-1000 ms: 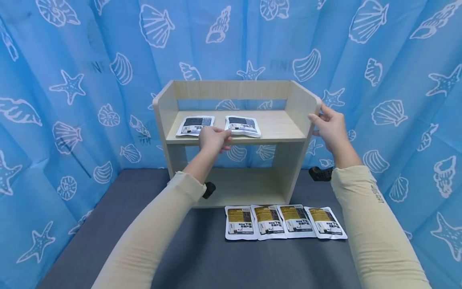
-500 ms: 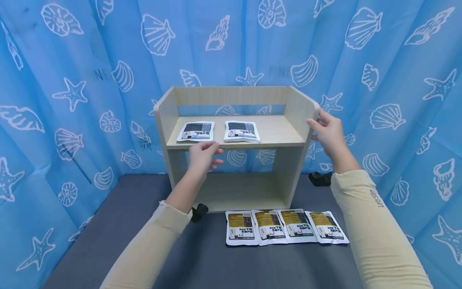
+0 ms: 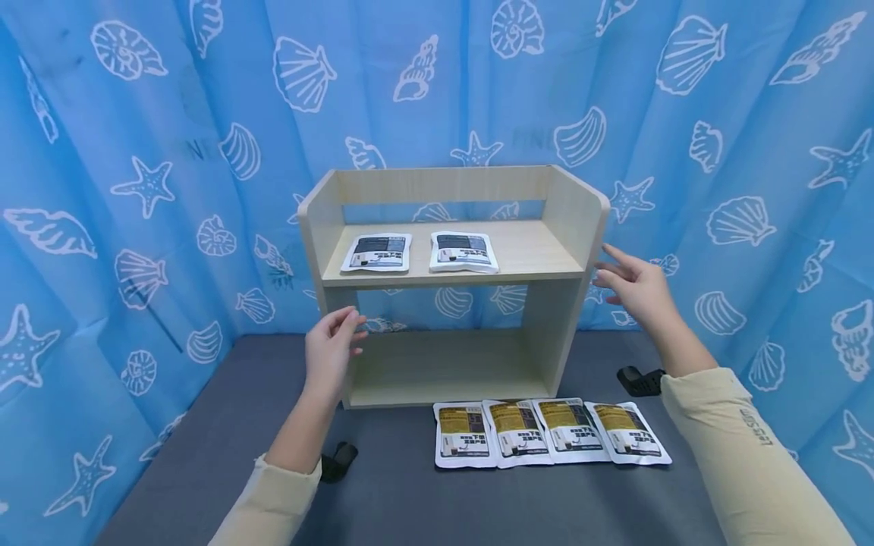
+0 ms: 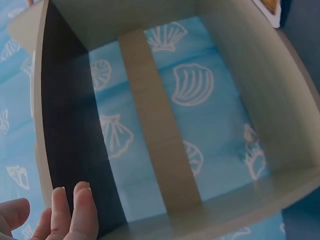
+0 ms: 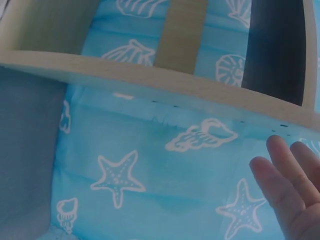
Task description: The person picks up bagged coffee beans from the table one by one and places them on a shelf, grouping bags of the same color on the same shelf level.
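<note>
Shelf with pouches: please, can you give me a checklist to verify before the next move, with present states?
1. Upper left pouch and upper right pouch rest on the upper board: ok.
2. Gap between these two: ok.
3. Front row of four pouches separated: not ok, neighbours touch or overlap.
4. Left grip holds nothing: ok.
5. Right grip clear of the right side panel: cannot tell, very close.

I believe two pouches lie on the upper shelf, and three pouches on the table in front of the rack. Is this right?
The second count is wrong: the head view shows four pouches, not three, on the table in front of the rack. Two pouches are on the upper shelf.
</note>
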